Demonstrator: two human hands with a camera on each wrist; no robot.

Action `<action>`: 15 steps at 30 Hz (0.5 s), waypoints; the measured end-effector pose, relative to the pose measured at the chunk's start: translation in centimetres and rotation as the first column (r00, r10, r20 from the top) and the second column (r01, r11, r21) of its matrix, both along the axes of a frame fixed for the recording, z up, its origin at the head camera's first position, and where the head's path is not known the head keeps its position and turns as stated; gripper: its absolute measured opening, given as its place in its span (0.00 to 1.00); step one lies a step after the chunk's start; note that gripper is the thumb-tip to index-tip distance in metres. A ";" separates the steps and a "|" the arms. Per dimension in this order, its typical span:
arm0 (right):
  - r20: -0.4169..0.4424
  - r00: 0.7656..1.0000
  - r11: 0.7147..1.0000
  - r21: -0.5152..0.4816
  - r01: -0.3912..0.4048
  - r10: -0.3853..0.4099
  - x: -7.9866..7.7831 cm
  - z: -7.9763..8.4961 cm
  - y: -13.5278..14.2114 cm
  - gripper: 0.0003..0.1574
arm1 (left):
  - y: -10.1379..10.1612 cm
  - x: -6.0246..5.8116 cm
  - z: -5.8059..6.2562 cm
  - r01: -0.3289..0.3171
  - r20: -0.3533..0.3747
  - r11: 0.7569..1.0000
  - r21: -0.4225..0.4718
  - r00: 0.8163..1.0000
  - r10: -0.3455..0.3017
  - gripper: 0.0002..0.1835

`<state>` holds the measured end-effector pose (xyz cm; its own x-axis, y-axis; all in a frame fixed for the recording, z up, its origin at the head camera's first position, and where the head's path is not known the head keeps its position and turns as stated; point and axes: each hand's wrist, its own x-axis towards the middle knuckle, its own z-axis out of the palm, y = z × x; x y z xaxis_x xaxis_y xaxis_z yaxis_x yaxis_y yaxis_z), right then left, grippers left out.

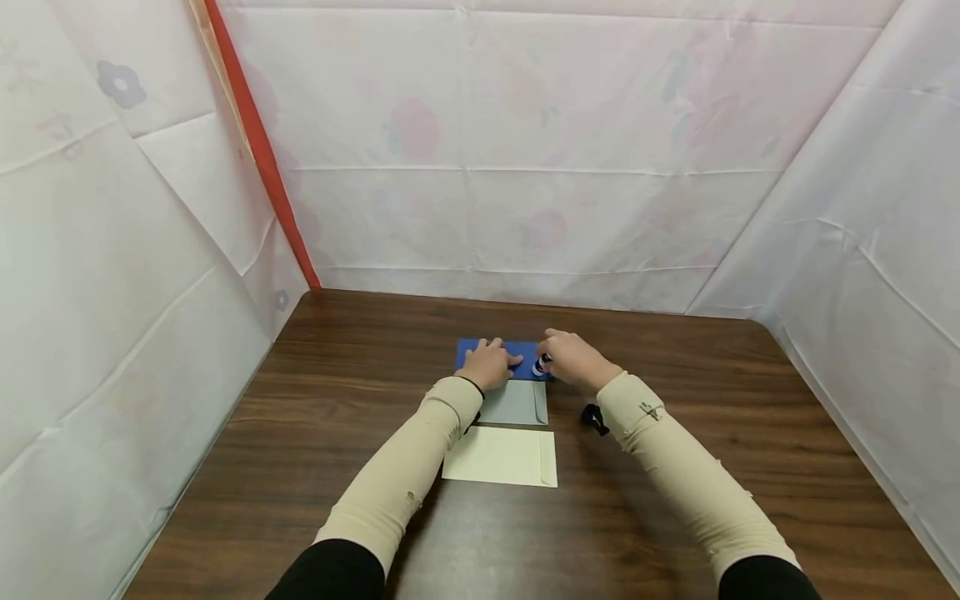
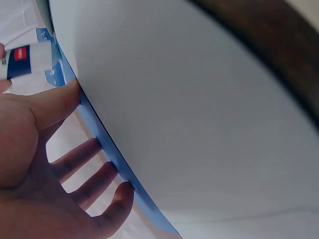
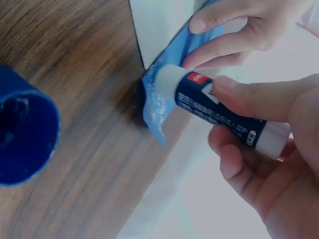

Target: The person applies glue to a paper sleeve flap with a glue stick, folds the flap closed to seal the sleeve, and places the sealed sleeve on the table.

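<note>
Presently, my right hand (image 1: 577, 360) pinches the glue stick (image 3: 219, 107) between thumb and fingers, its white tip (image 3: 168, 79) against the glossy, wet-looking end of the blue envelope (image 1: 523, 348). That envelope lies on the table (image 1: 360, 358), farthest from me, with the grey envelope (image 1: 513, 404) on my side of it and the cream envelope (image 1: 498, 457) nearer still. My left hand (image 1: 487, 365) rests on the blue envelope, fingers spread, gripping nothing. A blue cap (image 3: 27, 137) shows its hollow mouth; how it sits I cannot tell. I judge the envelope very light and limp: its smeared end looks rippled, so it likely creases or skids under rubbing unless pressed flat close by, and the dry part seems best for fingers. The glue stick seems light and hard-walled; its dark label gives the surest hold, clear of the tip, which is probably soft and squashes under hard pressure.
</note>
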<state>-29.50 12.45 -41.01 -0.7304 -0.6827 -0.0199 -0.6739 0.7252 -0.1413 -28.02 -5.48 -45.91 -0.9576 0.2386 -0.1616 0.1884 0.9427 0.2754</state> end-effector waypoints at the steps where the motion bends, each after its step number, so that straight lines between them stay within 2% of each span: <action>1: 0.003 1.000 1.000 -0.005 -0.001 0.001 0.1 0.1 0.1 0.14 | 0.0 0.0 0.0 0.001 0.001 1.000 -0.001 1.000 -0.001 0.23; 8: -0.065 0.992 0.988 -0.118 0.102 -0.110 -1.0 0.5 0.7 0.10 | 0.1 0.4 0.7 0.003 -0.003 1.000 0.018 1.000 -0.003 0.23; 15: -0.057 0.987 0.985 -0.095 0.147 -0.153 -2.6 -0.9 0.2 0.13 | 0.2 0.4 0.5 0.011 0.008 1.000 0.015 1.000 -0.011 0.22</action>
<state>-32.09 12.64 -41.90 -0.8223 -0.5624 0.0867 -0.5684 0.8047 -0.1715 -27.65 -5.30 -45.42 -0.9536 0.2515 -0.1657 0.1964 0.9363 0.2912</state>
